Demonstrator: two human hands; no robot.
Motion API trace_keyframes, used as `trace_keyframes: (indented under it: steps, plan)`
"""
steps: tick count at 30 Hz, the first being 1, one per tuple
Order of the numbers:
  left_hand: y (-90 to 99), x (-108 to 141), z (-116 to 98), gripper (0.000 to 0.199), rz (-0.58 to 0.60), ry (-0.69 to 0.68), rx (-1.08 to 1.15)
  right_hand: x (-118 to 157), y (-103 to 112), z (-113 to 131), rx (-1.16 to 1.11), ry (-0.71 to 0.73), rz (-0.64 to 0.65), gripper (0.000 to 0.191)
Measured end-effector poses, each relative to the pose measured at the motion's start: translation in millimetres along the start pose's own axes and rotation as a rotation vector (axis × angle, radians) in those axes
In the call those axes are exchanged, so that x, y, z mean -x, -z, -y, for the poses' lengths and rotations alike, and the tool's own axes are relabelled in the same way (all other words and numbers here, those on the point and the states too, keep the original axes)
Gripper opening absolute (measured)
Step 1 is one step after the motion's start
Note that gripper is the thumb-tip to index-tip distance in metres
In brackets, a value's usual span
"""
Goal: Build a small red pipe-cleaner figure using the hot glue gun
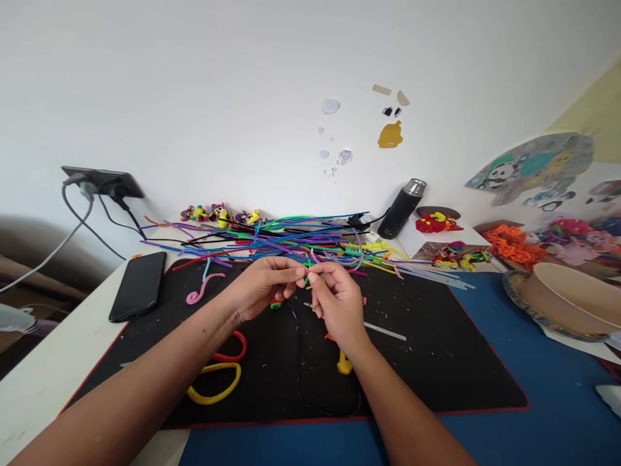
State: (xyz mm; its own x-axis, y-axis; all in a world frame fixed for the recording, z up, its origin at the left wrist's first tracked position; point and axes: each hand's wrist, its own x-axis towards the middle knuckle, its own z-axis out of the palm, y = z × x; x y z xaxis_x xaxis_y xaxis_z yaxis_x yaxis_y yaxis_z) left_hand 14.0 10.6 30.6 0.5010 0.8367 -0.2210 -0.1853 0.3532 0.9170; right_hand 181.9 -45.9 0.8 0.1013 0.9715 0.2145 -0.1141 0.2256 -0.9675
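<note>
My left hand (272,285) and my right hand (337,298) meet fingertip to fingertip above the black mat (417,375). Both pinch a small piece of green pipe cleaner (307,279), mostly hidden by the fingers. Partly covered by my right hand and wrist lies a yellow tool (344,364), which looks like a hot glue gun, with a translucent glue stick (385,331) beside it. Below my left forearm are scissors (213,385) with one red and one yellow handle loop. A pink coiled pipe cleaner (195,294) rests on the mat's left side.
Many coloured pipe cleaners (272,239) are heaped along the wall. A phone (138,287) lies left, a black flask (402,208) leans at the back. Right stand a white box (441,241) and a beige bowl (577,298). A black cable (299,362) crosses the mat.
</note>
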Motion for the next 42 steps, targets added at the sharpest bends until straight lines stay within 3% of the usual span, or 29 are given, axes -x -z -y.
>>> trace_keyframes:
  steps: [14,31,42]
  plan:
    - [-6.5,0,1,0.044,-0.031,0.041,-0.042,2,-2,-8,0.054,0.004,-0.007,0.018]
    - [-10.8,4,0,0.045,-0.102,-0.175,-0.284,0,0,-7,0.077,0.023,-0.029,0.023]
    - [-5.3,0,7,0.039,-0.106,-0.208,-0.35,0,1,-9,0.071,0.01,-0.028,0.025]
